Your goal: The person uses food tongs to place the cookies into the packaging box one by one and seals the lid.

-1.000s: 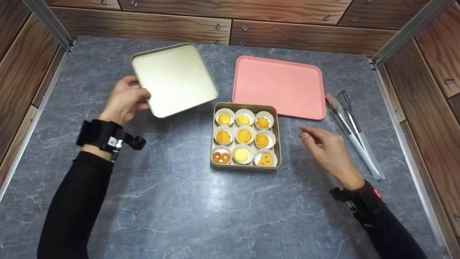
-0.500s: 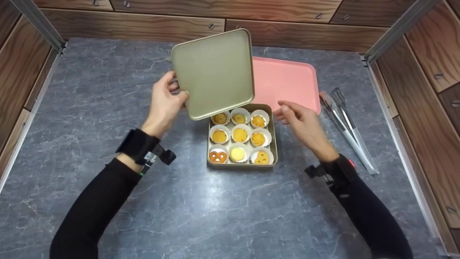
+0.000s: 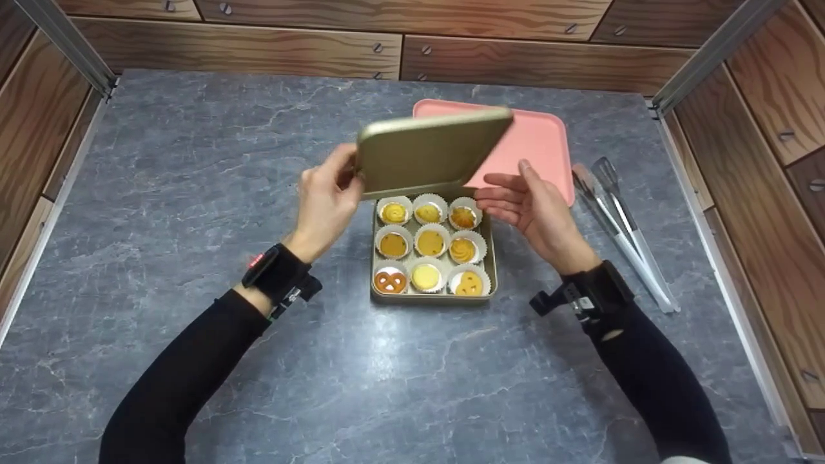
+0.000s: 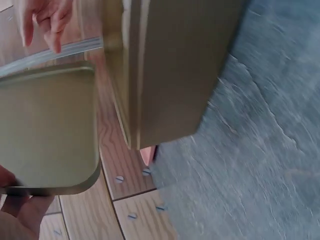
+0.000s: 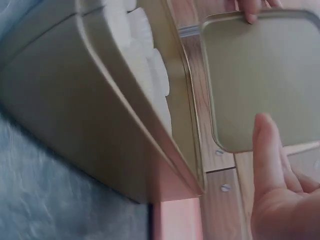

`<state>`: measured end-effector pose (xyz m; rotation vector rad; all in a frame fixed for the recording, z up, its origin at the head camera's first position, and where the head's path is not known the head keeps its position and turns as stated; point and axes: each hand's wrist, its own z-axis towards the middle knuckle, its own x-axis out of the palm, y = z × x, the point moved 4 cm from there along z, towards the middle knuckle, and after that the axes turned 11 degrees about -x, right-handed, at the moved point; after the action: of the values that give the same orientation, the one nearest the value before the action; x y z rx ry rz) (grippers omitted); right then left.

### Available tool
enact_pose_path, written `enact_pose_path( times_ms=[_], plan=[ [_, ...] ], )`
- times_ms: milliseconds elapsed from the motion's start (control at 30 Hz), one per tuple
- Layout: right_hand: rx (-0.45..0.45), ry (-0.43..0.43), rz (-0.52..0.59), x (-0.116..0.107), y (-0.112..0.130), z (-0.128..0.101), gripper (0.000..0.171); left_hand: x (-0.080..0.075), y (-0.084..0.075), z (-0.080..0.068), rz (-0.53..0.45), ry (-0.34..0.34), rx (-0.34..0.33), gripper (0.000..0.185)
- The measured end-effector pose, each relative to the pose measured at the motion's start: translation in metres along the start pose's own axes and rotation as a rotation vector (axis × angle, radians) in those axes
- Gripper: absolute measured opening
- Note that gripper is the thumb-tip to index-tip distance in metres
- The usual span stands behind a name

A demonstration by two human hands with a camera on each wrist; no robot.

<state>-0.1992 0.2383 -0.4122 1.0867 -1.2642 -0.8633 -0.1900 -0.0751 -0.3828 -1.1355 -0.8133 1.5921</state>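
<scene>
My left hand point(image 3: 332, 190) grips the left edge of a gold metal lid point(image 3: 428, 151) and holds it tilted in the air over the back of an open gold tin point(image 3: 433, 298). The tin holds several yellow cookies point(image 3: 430, 243) in white paper cups. My right hand point(image 3: 519, 196) is beside the lid's lower right corner with straight fingers; whether it touches the lid is unclear. In the left wrist view the lid point(image 4: 45, 130) hangs beside the tin's wall point(image 4: 170, 65). In the right wrist view the lid point(image 5: 260, 75) is above the tin point(image 5: 90, 115).
A pink tray point(image 3: 541, 145) lies behind the tin, partly hidden by the lid. Metal tongs point(image 3: 622, 225) lie to the right on the grey stone-look tabletop point(image 3: 193, 193). Wooden panels wall the table at the back and sides.
My left hand carried the lid from the far left over to the tin and tipped it flatter. My right hand rose from the table toward the lid's right side.
</scene>
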Motion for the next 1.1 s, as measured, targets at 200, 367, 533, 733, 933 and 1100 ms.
enact_pose_path(
  times_ms=[200,367,533,733,933,1100],
  plan=[
    [0.091,-0.019,0.133,-0.009,-0.004,0.0,0.057,0.009,-0.001,-0.008,0.117,0.002,0.273,0.032],
    [0.121,0.022,0.097,-0.007,-0.003,-0.002,0.054,0.013,-0.003,-0.012,0.171,-0.031,0.481,0.034],
    [0.138,0.011,0.106,-0.005,-0.001,-0.007,0.04,0.017,-0.005,-0.017,0.24,0.005,0.634,0.028],
    [0.168,-0.004,0.147,-0.001,-0.005,-0.015,0.023,0.019,-0.002,-0.022,0.287,0.032,0.677,0.028],
    [0.12,-0.055,0.132,0.002,-0.01,-0.019,0.034,0.018,0.012,-0.028,0.245,0.002,0.52,0.036],
    [0.044,-0.056,0.074,0.001,-0.015,-0.02,0.048,0.017,0.035,-0.029,0.092,0.026,-0.062,0.058]
  ],
)
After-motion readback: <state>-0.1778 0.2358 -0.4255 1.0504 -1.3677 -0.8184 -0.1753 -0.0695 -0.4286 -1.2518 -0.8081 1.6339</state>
